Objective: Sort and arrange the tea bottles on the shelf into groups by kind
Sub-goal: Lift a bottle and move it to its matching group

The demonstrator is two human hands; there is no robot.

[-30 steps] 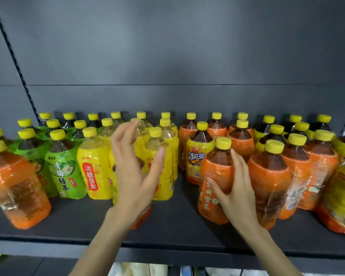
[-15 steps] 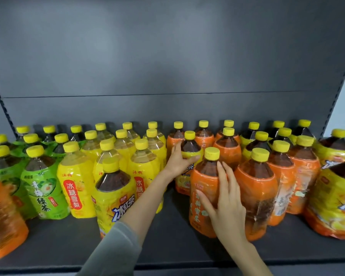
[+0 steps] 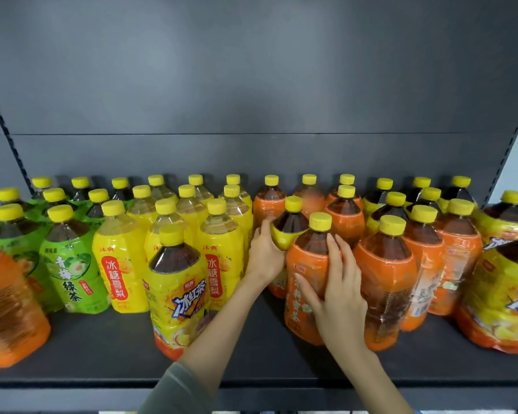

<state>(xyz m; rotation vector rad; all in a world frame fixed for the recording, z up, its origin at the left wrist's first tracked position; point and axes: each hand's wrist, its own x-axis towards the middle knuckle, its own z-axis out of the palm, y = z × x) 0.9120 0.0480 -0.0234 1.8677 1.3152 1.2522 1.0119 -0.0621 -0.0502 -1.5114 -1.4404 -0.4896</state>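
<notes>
Rows of yellow-capped tea bottles stand on a dark shelf (image 3: 251, 363): green-label ones (image 3: 72, 273) at the left, pale yellow ones (image 3: 118, 264) beside them, orange ones (image 3: 386, 282) to the right. My left hand (image 3: 263, 252) grips a yellow-label dark tea bottle (image 3: 289, 227) standing among the orange ones. My right hand (image 3: 338, 297) lies flat against the front orange bottle (image 3: 305, 282), fingers spread. Another yellow-label dark tea bottle (image 3: 177, 294) stands alone in front of the pale yellow group.
A large orange bottle (image 3: 6, 309) stands at the front left edge, and yellow-label dark tea bottles (image 3: 503, 294) fill the far right. The grey back panel (image 3: 251, 85) rises behind the rows. Bare shelf surface shows along the front.
My left hand has closed around the yellow-label bottle among the orange ones. My right hand stays pressed on the front orange bottle. The camera has moved slightly.
</notes>
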